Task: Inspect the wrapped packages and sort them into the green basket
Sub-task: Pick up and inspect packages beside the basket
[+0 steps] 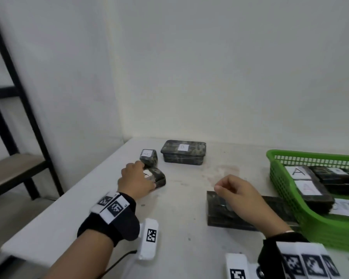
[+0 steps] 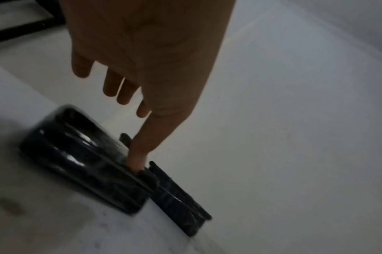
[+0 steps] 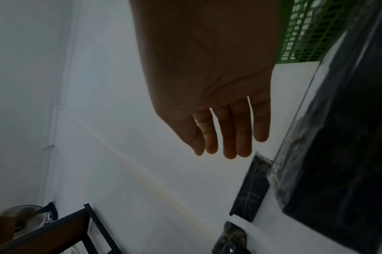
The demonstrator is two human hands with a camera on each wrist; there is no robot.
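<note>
Spanning the lower half of the head view was the white surface [image 1: 181, 234], set against a pale wall. A black-framed shelf [image 1: 12, 121] stood at 9 o'clock, off the surface. The green basket [image 1: 290, 200] sat at 3 o'clock, holding several dark wrapped packages, two of them with white labels marked "A" [image 1: 308, 187]. Just beside the basket, at about 5 o'clock from centre, lay a long flat package [image 1: 220, 216], dark and label-less on its visible face. At 12 o'clock on the surface rested a box-shaped package [image 1: 183, 152] with a label marked "B". At 11 o'clock stood a small package [image 1: 149, 157] labelled "A", and touching it on the near side was a second small package [image 1: 158, 176], partly hidden by the left hand [image 1: 136, 182].

The left hand gripped this second small package: in the left wrist view the thumb [image 2: 140, 151] pressed into the gap between the two small packages, the fingers curving over the far side. The right hand [image 1: 238, 196] hovered over the long flat package, holding nothing; in the right wrist view its fingers [image 3: 229, 137] hung relaxed and close together, clear of the package.
</note>
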